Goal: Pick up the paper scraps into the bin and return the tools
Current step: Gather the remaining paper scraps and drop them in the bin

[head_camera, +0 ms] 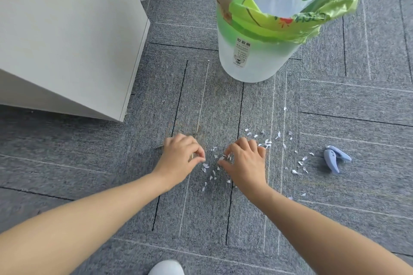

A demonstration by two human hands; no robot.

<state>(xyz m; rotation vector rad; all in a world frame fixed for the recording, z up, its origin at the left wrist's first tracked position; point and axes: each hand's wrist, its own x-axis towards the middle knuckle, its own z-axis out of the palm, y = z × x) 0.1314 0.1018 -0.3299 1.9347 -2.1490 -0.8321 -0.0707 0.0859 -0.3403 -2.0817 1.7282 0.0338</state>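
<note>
Two bare hands low over the grey carpet (pixel 89 163), forearms in from the bottom edge.

Left hand (pixel 181 156): fingers curled, thumb and forefinger closed tip to tip on a white fleck at the left edge of the paper scraps (pixel 205 165). Right hand (pixel 245 161): fingers bent, tips pressed down into the scraps, thumb drawn in against them, a few bits pinched between. Cannot tell how many held in either hand.

Scraps: small white flakes, loose on the carpet. Densest between the two hands and just beyond the right knuckles. Thinner scatter trailing right toward the blue tool (pixel 336 158). A few strays near the right forearm, one alone farther out toward the bin.

Blue tool: flat on the carpet, well right of the right hand, handles splayed. Type not clear.

Thin metal tool (pixel 159 147): on the carpet under the left hand, visible only at the ends, either side of the knuckles. Cannot tell the type, or whether gripped.

Bin (pixel 252 67): translucent white, upright, beyond the hands and slightly right, apart from the scraps. Green bag liner (pixel 279 29) folded over the rim, printed label on the front wall.

White cabinet (pixel 67 40) upper left, standing on the carpet. Toe of a white shoe (pixel 166 268) at the bottom edge.
</note>
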